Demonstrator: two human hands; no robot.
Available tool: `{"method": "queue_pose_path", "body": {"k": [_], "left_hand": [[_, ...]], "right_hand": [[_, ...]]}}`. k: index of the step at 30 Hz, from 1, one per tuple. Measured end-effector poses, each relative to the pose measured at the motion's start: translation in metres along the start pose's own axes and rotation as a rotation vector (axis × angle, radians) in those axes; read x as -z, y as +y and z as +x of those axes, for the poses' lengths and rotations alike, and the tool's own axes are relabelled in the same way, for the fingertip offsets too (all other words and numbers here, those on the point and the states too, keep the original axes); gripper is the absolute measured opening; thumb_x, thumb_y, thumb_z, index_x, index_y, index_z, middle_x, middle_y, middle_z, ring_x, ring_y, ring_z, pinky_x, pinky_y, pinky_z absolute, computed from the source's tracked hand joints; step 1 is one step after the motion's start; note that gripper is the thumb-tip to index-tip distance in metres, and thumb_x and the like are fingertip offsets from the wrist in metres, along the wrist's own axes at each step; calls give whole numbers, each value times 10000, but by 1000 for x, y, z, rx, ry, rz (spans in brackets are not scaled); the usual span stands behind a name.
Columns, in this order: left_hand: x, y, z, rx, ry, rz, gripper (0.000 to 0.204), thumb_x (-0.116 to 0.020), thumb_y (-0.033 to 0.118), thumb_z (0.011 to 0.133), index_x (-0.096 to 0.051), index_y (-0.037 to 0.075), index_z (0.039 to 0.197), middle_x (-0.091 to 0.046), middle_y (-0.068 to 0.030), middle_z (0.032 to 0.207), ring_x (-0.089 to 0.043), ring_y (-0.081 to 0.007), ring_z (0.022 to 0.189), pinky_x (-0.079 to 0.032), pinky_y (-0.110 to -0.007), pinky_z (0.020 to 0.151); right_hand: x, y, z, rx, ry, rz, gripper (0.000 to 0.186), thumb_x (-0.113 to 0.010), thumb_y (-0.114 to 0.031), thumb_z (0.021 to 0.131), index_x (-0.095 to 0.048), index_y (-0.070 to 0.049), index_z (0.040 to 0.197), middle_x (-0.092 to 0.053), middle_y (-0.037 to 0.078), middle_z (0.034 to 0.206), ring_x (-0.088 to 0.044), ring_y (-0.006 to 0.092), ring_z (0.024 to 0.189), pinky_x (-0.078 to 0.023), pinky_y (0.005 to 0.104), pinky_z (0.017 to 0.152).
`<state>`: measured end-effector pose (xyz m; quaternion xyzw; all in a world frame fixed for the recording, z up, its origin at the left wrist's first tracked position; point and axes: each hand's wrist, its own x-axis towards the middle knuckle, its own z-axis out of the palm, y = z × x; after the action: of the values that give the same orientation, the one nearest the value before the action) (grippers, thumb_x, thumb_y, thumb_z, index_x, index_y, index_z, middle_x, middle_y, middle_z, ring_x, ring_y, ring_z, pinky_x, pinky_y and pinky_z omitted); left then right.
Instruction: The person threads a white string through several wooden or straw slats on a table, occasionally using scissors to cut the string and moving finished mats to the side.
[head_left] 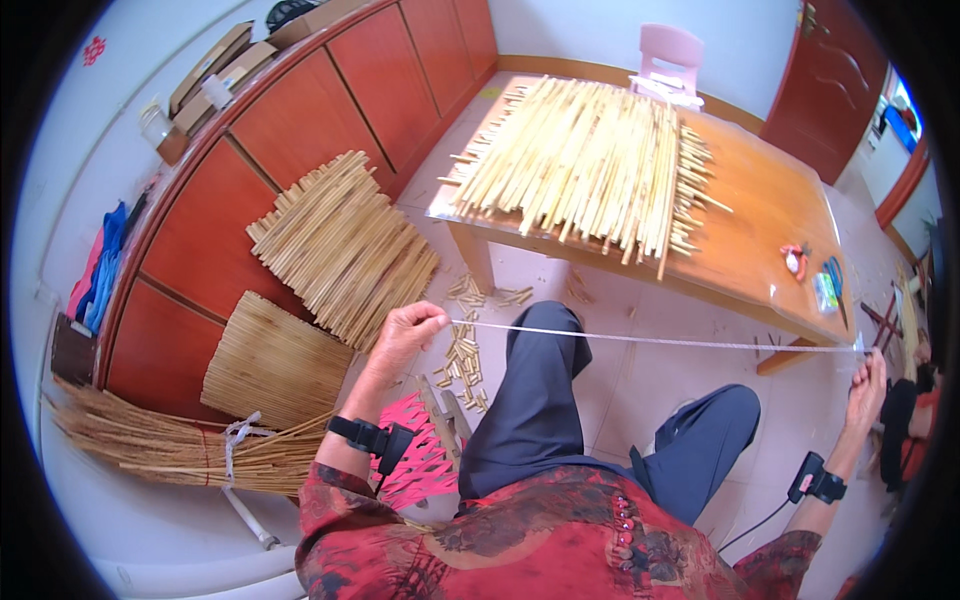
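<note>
A thin white cord (640,339) is stretched nearly straight across my lap, above my knees. My left hand (412,327) pinches one end between thumb and fingers. Far out to the right, my right hand (866,388) grips the other end with its fingers closed. Ahead of me, a mat of pale reed stalks (590,160) lies on the wooden table (775,215). Both hands are apart from the table and the mat.
Two more stalk mats (345,250) (275,355) lean on the red cabinets (305,105) at left, above a tied bundle of long stalks (150,435). Cut stalk pieces (462,360) litter the floor. Red-handled pliers (796,260) and blue scissors (835,275) lie on the table. A pink chair (670,50) stands behind.
</note>
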<state>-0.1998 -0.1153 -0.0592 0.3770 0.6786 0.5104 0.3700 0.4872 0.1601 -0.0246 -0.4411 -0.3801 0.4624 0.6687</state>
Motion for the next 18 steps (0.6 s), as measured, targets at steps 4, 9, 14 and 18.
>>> {"method": "queue_pose_path", "body": {"k": [4,9,14,18], "left_hand": [[0,-9,-3,22,-52,85,126,-597,175,785,-607,49,775,-476,59,585,-416,-23,512,-341,-169,463],[5,-10,-12,86,-36,89,127,-588,180,791,-606,57,766,-461,67,573,-407,-18,507,-325,-174,452],[5,-26,-5,-53,123,7,133,-582,200,796,-584,78,744,-400,92,564,-293,-7,450,-226,-180,400],[-2,9,-15,42,221,-207,99,-567,166,809,-574,77,766,-394,87,541,-279,-5,419,-207,-176,373]], "right_hand": [[49,2,30,58,49,102,236,-544,-164,843,-509,-16,1023,-435,-26,750,-380,57,599,-332,179,501],[85,7,44,29,117,166,154,-518,-171,857,-518,-52,954,-447,-28,725,-382,50,566,-339,174,476],[51,18,39,-2,94,186,126,-504,-180,865,-517,-70,923,-448,-30,709,-377,41,537,-333,165,446],[-28,22,-2,36,6,-36,154,-490,-228,869,-503,-77,900,-419,-38,685,-333,2,483,-277,136,382]]}}
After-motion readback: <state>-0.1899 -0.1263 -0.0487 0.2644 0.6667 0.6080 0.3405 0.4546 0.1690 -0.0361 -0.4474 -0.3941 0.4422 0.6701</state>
